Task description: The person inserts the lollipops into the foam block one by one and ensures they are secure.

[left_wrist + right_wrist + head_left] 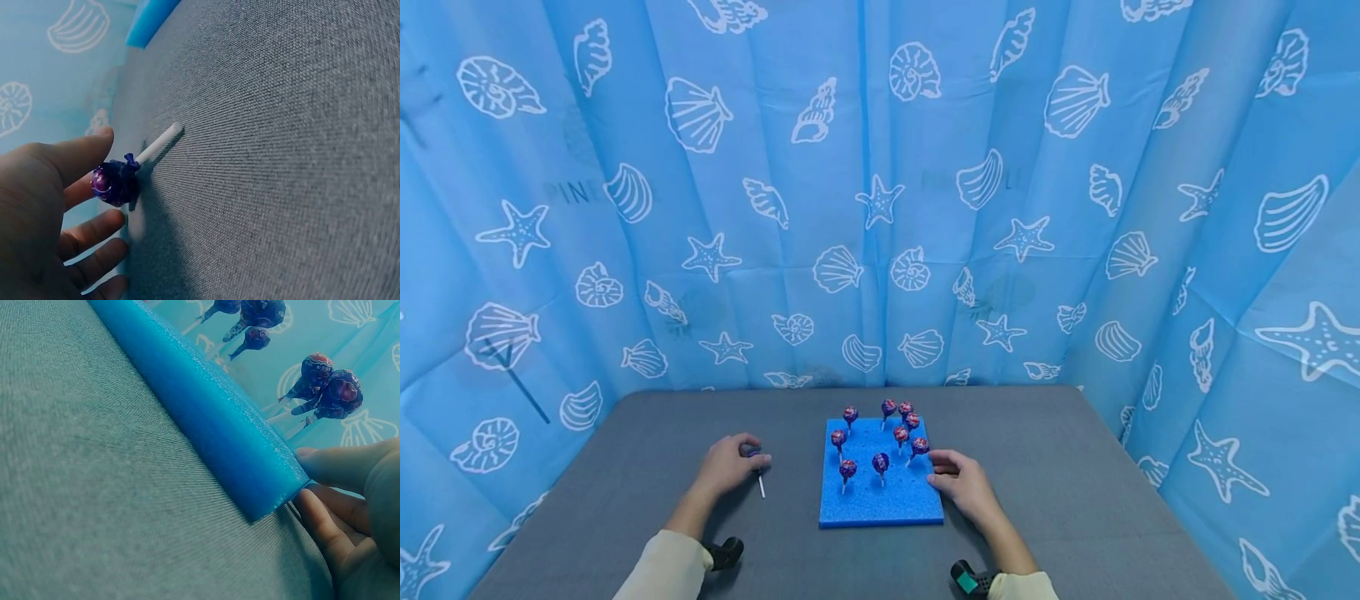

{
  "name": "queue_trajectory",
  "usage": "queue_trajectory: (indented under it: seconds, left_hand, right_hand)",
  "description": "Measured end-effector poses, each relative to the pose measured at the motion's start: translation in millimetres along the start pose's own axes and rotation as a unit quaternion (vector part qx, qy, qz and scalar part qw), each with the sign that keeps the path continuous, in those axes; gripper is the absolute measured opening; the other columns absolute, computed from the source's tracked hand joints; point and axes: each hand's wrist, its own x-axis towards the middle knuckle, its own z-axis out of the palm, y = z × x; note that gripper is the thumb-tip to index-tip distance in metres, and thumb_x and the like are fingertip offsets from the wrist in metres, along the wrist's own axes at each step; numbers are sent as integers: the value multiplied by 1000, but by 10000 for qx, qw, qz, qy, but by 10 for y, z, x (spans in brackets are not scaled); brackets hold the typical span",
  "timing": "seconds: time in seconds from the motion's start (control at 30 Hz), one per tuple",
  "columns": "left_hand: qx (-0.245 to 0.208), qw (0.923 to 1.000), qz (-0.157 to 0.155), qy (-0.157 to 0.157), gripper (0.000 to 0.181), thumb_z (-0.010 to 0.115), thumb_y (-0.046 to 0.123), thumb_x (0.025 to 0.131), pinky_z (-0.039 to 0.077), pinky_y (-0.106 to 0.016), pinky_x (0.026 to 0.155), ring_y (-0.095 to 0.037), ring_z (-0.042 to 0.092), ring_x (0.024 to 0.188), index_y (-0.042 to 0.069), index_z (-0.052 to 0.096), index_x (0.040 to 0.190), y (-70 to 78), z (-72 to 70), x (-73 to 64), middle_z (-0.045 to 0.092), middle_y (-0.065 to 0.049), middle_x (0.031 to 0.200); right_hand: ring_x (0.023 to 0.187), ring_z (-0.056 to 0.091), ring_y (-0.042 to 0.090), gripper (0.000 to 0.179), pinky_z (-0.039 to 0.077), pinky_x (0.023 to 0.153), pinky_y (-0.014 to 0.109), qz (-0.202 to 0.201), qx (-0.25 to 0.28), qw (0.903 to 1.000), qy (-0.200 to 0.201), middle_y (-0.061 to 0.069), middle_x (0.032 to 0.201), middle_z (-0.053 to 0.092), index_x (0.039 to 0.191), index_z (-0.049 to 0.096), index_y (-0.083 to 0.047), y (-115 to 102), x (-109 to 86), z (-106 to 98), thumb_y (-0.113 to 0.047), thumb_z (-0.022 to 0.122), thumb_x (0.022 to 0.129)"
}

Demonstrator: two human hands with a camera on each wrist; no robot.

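Observation:
A lollipop in a dark purple wrapper lies on the table at the left, its white stick toward me. My left hand is around its candy end. In the left wrist view, the thumb stands above the candy, with a gap between, and the other fingers are loosely bent behind and below. Right of centre, my right hand touches the right edge of a blue foam board, thumb and fingertips at its corner in the right wrist view. Several wrapped lollipops stand upright in the board.
The grey cloth-covered table reaches back to a blue curtain with white shell and starfish prints. A black strap device is on the left wrist, and another on the right.

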Motion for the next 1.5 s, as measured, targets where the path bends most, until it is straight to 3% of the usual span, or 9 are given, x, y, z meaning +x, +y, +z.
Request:
queue_trajectory:
  seconds: [0.47,0.8,1.03,1.17,1.33,1.5]
  left_hand:
    - [-68,9998,-167,79,18,71,24,89,44,-39,67,-19,55,77,9,68,99,3,56,24,60,-3,86]
    - [-432,9988,143,187,11,70,18,91,46,-37,68,-17,56,78,10,68,98,107,62,39,63,-1,87]
    - [-796,9959,272,326,21,64,19,96,49,-40,73,-21,60,89,10,66,114,280,42,67,65,-4,98]
    - [-1034,9919,504,542,29,59,17,98,49,-44,75,-26,60,94,9,60,126,433,27,67,64,-9,104]
    - [-1323,9830,1008,783,24,57,13,99,50,-44,80,-25,59,95,6,63,122,669,-9,46,62,-9,105]
    - [-1624,9757,1218,829,21,57,12,99,51,-40,80,-23,59,94,6,65,118,860,-43,32,60,-8,104]
  right_hand:
    - [102,62,27,30,51,86,41,-121,130,9998,-4,11,114,65,120,65,-4,-4,-18,-5,-6,69,90]
    - [102,62,27,30,52,86,41,-118,71,9999,-32,12,115,65,120,64,-4,-6,-16,-11,-6,68,91]
    - [102,62,28,29,52,86,41,-132,46,9999,-1,12,115,65,120,65,-4,-10,-4,-9,-5,68,90]
    - [102,62,27,29,52,86,42,-84,26,10000,21,12,115,65,119,65,-5,-12,-5,-4,-5,68,90]
    - [102,62,26,29,51,87,43,-50,45,10000,56,10,114,65,119,65,-5,-15,-13,-6,-5,68,90]
    - [102,62,27,29,52,86,42,-109,54,9999,20,11,114,65,119,65,-5,-10,-16,-3,-7,68,90]
